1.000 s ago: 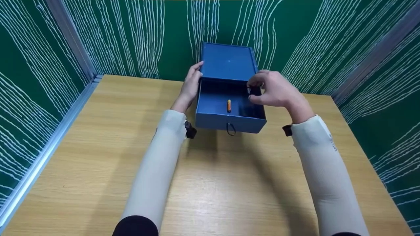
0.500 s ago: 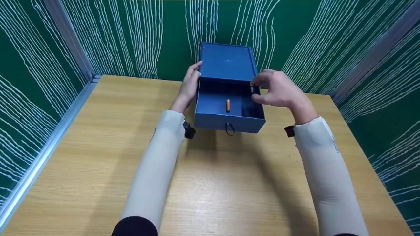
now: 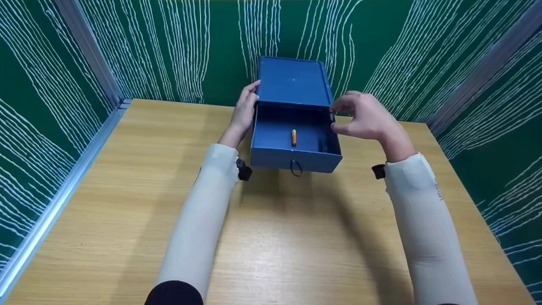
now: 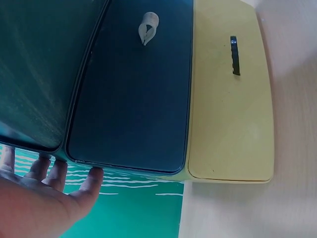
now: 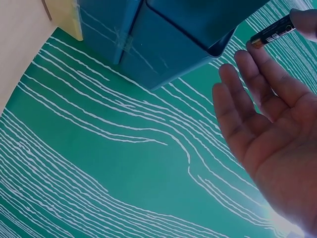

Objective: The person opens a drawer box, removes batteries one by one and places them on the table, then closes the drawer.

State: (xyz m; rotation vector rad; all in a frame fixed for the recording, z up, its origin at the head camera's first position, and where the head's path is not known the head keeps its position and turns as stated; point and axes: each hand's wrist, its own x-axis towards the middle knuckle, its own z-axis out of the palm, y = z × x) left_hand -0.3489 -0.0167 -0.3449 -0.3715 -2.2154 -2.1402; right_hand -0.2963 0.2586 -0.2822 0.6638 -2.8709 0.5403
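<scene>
A blue drawer unit [image 3: 292, 80] stands at the back of the table, its top drawer [image 3: 271, 157] pulled out. Inside the drawer lies an orange battery [image 3: 294, 138]. My left hand [image 3: 244, 113] rests against the unit's left side; in the left wrist view its straight fingertips touch the edge. Between thumb and index finger, my right hand [image 3: 367, 116] pinches a black battery [image 5: 273, 31] with a copper-coloured end, its other fingers loosely bent. From the head, that hand is at the drawer's right rim and mostly hides this battery.
A dark loop [image 3: 297, 168] hangs on the drawer front. Below, in the left wrist view, is a yellow drawer front [image 4: 230, 124] with a black loop [image 4: 235, 55]. Green, white-streaked walls [image 3: 228, 38] enclose the wooden table [image 3: 262, 237] behind and on both sides.
My right hand has moved a little to the right with the black battery, from over the drawer's inside to its right rim. The left hand and the orange battery stay in place.
</scene>
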